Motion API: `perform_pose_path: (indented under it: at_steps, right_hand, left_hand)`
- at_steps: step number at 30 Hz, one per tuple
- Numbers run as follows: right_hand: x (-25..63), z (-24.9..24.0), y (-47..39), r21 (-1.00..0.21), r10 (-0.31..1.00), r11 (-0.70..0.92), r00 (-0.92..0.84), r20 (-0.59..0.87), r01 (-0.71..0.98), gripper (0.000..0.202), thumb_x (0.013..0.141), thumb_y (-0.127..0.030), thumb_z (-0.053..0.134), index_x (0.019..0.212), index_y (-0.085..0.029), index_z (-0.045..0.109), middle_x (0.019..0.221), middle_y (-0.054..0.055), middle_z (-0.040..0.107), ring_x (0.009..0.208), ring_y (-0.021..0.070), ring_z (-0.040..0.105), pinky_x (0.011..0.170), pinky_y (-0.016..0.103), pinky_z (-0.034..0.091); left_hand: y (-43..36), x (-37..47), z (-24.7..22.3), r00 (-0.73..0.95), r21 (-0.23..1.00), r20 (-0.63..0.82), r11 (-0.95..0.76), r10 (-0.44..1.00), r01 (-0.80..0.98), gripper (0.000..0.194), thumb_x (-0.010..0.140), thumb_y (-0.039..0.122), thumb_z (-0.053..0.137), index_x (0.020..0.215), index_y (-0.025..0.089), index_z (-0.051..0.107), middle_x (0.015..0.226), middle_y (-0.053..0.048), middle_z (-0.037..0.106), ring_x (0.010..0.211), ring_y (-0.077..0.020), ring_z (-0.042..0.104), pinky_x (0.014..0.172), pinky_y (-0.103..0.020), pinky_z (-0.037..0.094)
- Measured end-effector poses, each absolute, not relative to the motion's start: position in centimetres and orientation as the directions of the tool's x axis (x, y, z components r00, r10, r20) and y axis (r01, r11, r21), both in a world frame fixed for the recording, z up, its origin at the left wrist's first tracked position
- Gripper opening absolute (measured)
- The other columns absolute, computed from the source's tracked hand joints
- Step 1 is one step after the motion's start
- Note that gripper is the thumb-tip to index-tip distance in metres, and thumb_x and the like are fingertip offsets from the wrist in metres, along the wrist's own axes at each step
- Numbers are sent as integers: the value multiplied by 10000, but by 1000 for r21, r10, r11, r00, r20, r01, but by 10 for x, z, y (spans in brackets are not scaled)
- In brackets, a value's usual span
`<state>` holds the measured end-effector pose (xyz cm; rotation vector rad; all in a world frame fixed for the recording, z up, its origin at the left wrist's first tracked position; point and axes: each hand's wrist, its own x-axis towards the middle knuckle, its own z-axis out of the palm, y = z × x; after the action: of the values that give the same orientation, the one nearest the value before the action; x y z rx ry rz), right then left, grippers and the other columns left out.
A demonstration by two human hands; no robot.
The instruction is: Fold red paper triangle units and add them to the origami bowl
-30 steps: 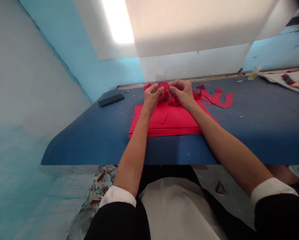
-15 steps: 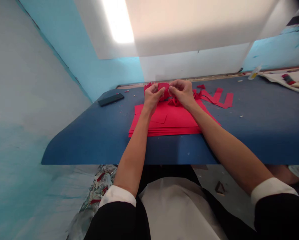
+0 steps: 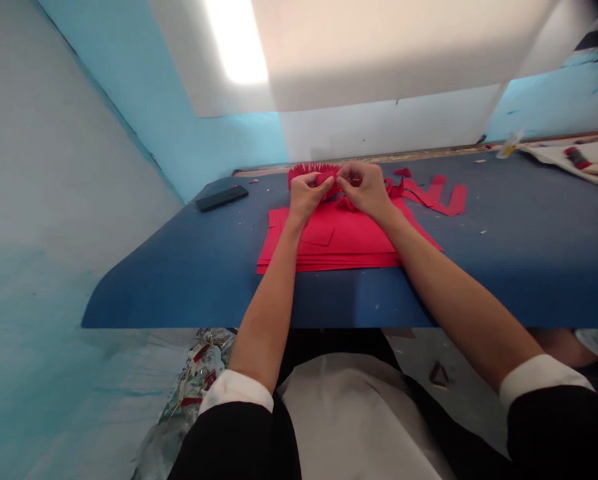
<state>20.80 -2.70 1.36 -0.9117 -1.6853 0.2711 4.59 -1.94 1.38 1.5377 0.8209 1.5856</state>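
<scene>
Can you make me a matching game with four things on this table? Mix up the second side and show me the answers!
Things:
1. bottle
2. paper stack
3. black slab
4. small red piece

Where or what:
A. in the left hand
B. red, flat, in several layers
C. on the left part of the table
D. far right, near the table's back edge

Right pairs: 1-D, 2-B, 3-C, 4-A
</scene>
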Motion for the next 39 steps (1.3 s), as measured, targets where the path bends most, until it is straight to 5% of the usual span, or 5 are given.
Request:
perform_pose_path:
  at_steps: [11, 27, 33, 39]
  right_hand:
    - [210, 13, -26, -571, 671, 695, -109, 733, 438, 241, 859, -430, 789, 774, -275, 626, 699, 24, 598, 643, 203, 573, 710, 454, 610]
    - [218, 19, -25, -557, 676, 638, -42, 735, 532, 266, 911, -471, 715, 790, -267, 596, 707, 27, 570, 684, 209, 541, 720, 412, 548]
    - [219, 19, -23, -535, 750, 575, -137, 647, 619, 449, 967, -462, 672, 653, -256, 426, 585, -24, 348, 651, 183, 443, 749, 391, 516]
    - [215, 23, -28, -606, 750, 613, -131, 648, 506, 261, 941, -458, 712, 816, -255, 606, 753, 35, 598, 771, 224, 591, 778, 413, 567]
  left_hand:
    - [-29, 43, 22, 101, 873, 489, -485, 867, -55, 380, 805, 207, 916, 594, 152, 605, 551, 61, 520, 537, -54, 412, 543, -223, 318]
    - [-29, 42, 19, 162, 911, 393, -358, 905, -207, 391, 836, 321, 916, 609, 161, 642, 535, 51, 531, 507, -44, 453, 524, -199, 347]
    - [-31, 42, 21, 145, 907, 395, -360, 907, -220, 360, 846, 298, 907, 623, 151, 665, 542, 48, 534, 517, -42, 450, 535, -198, 349]
    - [-35, 43, 24, 144, 912, 387, -356, 911, -203, 375, 826, 329, 925, 629, 149, 661, 547, 64, 509, 519, -38, 436, 529, -194, 338]
